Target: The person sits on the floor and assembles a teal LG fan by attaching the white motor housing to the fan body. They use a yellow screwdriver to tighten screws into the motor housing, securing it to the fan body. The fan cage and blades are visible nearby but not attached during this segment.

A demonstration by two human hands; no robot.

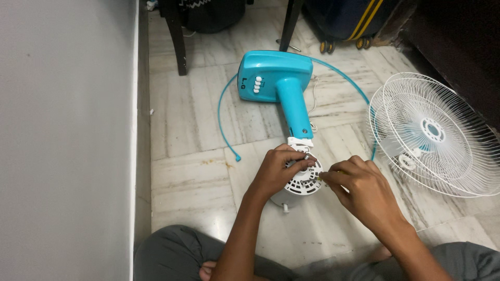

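Head view: your left hand [278, 169] is gripping the white motor housing [302, 182], fingers curled over its top rim and pressing together on it. Your right hand [359, 187] is coming in from the right, its fingers [333, 178] pinching a thin tool [319, 177] whose tip is touching the housing's face; what kind of tool it is, you cannot tell from here. The housing is lying on the floor [192, 177] right between your hands, just ahead of your knees. Its long axis is running away from you, up the blue neck [294, 106] to the blue base [273, 75], which is lying tipped over with a row of white buttons [258, 85] on its face. Your left hand is sitting on the housing; the right is only reaching it through the tool. A blue cord [225, 117] is looping round the base. The white grille [435, 132] is lying well off to your right.
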